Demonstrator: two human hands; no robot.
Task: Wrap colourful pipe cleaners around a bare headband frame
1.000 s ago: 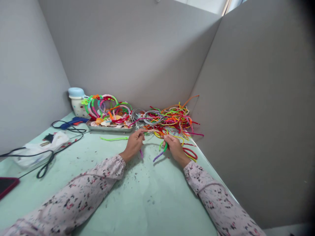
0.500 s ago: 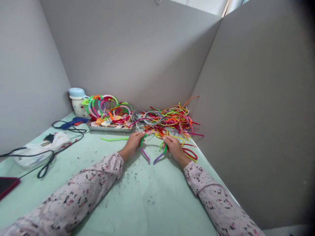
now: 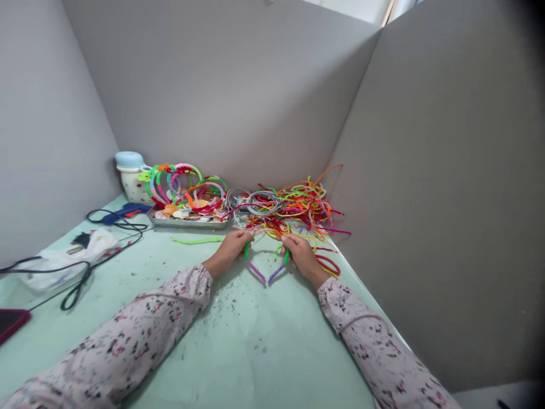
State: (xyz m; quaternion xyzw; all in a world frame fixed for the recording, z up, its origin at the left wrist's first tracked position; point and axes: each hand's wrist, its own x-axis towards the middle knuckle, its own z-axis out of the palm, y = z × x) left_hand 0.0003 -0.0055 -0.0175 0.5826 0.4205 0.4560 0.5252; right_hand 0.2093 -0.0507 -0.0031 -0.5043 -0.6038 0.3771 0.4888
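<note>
Between my hands is a headband (image 3: 256, 272) wrapped in coloured pipe cleaner, with green sides, purple ends and a pinkish and orange top. My left hand (image 3: 233, 250) is closed on its left side near the top, and my right hand (image 3: 298, 254) grips the right side. The two purple ends point down toward me and nearly meet. Just beyond my hands lies a tangled heap of pipe cleaners (image 3: 304, 201) in many colours. Several bare grey hoops (image 3: 264, 203) rest against that heap. A single green pipe cleaner (image 3: 196, 241) lies left of my left hand.
A metal tray (image 3: 187, 224) holds wrapped headbands (image 3: 174, 180) and small pieces. Behind it stands a white jar with a blue lid (image 3: 131, 176). At left are a blue tool (image 3: 123, 213), black cable (image 3: 74, 295), plastic bag (image 3: 46, 267) and red-edged device (image 3: 12, 324). Grey panels (image 3: 213, 85) enclose the table.
The headband's lower ends have come closer together, with the left end moving right. Both hands keep their hold, and the view has shifted slightly.
</note>
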